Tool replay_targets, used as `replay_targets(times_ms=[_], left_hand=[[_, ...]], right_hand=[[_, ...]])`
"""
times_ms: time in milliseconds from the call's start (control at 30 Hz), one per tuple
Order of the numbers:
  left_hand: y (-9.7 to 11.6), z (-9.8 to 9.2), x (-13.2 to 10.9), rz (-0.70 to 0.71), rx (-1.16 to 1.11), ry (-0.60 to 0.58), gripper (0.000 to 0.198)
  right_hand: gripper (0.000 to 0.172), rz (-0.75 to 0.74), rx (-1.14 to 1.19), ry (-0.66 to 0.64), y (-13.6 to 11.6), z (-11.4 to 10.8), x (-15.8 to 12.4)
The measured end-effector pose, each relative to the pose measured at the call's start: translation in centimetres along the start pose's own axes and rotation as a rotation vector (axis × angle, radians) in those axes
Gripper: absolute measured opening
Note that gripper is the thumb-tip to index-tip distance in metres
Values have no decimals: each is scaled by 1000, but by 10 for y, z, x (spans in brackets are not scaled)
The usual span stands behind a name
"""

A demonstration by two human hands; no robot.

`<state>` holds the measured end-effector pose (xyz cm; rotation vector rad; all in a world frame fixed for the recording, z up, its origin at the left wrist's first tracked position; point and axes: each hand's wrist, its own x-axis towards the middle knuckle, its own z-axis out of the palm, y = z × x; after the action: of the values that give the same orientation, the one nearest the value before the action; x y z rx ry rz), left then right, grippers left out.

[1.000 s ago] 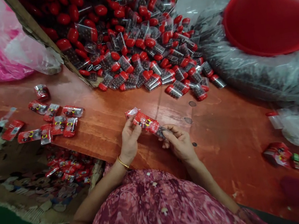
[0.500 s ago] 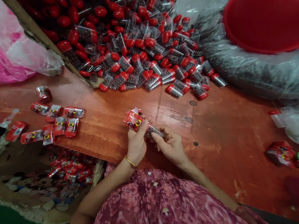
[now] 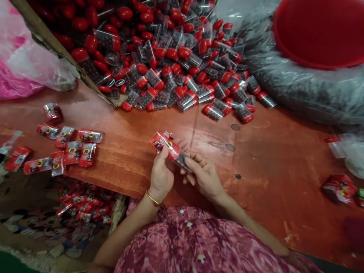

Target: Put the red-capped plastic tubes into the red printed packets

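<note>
Over the red wooden table (image 3: pixel 271 161), both my hands grip one small clear container with a red printed wrapper (image 3: pixel 166 146) on it. My left hand (image 3: pixel 160 174) pinches the wrapper end, fingers closed. My right hand (image 3: pixel 203 176) grips the container's dark lower end, fingers closed. The two hands touch each other in front of my patterned dress.
A tipped cardboard box (image 3: pixel 58 49) spills a pile of red-capped clear containers (image 3: pixel 172 53) at the back. Several wrapped ones (image 3: pixel 67 146) lie at left, more in a box below (image 3: pixel 81 206). A red basin (image 3: pixel 329 16) sits on plastic at right; red wrappers (image 3: pixel 341 188) lie near the right edge.
The wrapped container swung from lying stretched between my hands to a steeper tilt, and both hands drew together and nearer to me.
</note>
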<state>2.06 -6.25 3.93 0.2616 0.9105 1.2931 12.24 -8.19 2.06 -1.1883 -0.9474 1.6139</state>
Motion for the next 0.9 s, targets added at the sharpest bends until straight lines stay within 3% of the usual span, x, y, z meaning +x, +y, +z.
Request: replay_targets(times_ms=[100, 267, 367, 500, 633, 767, 900], left_hand=[[4, -3, 3, 49, 30, 29, 32], [1, -3, 8, 127, 62, 70, 27], [0, -1, 8, 149, 67, 83, 28], [0, 1, 7, 146, 73, 82, 30], [1, 0, 7, 113, 71, 60, 28], [3, -2, 7, 75, 95, 47, 29], [2, 0, 5, 60, 99, 36, 30]], right_hand=[[34, 24, -11, 5, 1, 0, 1], [24, -156, -222, 58, 2, -4, 0], [22, -142, -243, 49, -1, -6, 0], [26, -51, -162, 30, -5, -7, 2], [25, -128, -197, -1, -5, -9, 4], [28, -94, -191, -68, -5, -12, 6], [27, -153, -217, -14, -1, -12, 4]])
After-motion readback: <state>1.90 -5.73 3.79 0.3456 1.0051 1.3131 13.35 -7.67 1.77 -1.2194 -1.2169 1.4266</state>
